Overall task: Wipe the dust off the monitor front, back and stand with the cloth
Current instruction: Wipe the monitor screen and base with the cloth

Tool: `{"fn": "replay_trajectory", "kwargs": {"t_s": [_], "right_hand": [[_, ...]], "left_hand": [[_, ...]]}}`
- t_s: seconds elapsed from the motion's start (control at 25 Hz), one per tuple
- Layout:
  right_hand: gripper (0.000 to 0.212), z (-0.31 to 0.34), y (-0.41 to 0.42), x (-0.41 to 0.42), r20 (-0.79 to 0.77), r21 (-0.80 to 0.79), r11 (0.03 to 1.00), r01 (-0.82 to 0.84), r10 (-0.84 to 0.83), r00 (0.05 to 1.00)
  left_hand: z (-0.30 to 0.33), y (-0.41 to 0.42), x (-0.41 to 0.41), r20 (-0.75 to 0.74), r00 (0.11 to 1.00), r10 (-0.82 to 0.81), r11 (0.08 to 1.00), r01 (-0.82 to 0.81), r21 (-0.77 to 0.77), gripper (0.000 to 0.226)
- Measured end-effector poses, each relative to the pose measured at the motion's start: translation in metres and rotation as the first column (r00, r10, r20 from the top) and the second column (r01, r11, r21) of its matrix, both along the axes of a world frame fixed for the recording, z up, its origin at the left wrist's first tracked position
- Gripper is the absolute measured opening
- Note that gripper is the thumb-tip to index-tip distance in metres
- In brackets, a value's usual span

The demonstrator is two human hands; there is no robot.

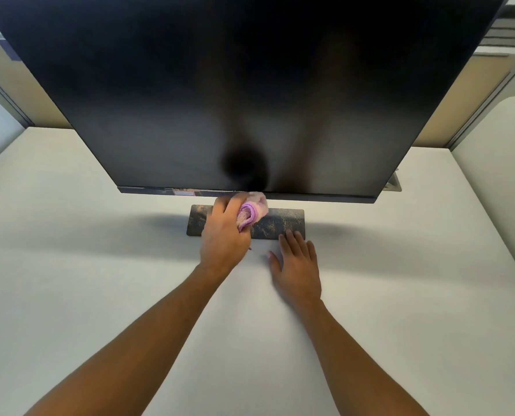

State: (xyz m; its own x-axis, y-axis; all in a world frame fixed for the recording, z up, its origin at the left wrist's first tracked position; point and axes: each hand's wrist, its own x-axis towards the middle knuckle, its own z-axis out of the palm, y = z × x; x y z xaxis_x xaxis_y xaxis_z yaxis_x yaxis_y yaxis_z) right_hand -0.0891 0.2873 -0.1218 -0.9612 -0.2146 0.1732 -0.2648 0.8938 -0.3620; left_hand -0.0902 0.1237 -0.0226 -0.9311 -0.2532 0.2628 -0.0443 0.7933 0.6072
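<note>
A large black monitor [244,85] fills the upper half of the head view, its screen dark and facing me. Its flat dark stand base [286,223] lies on the white desk below the lower bezel and looks dusty and mottled. My left hand [223,235] grips a bunched pink cloth [253,210] over the left part of the base, and the cloth reaches up to the monitor's bottom edge. My right hand [296,265] lies flat on the desk with fingers straight, its fingertips touching the front edge of the base. The monitor's back is hidden.
The white desk [100,295] spreads wide on both sides and toward me. Beige partition panels [460,109] stand behind the desk at left and right. A small grey object [396,183] shows just behind the monitor's lower right corner.
</note>
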Motion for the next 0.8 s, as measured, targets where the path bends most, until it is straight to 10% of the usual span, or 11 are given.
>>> {"fn": "replay_trajectory", "kwargs": {"t_s": [0.8], "right_hand": [[0.057, -0.006, -0.002, -0.002, -0.018, 0.034, 0.999, 0.04, -0.039, 0.999]], "left_hand": [[0.009, -0.062, -0.009, -0.024, 0.911, 0.412, 0.907, -0.407, 0.108, 0.03]]}}
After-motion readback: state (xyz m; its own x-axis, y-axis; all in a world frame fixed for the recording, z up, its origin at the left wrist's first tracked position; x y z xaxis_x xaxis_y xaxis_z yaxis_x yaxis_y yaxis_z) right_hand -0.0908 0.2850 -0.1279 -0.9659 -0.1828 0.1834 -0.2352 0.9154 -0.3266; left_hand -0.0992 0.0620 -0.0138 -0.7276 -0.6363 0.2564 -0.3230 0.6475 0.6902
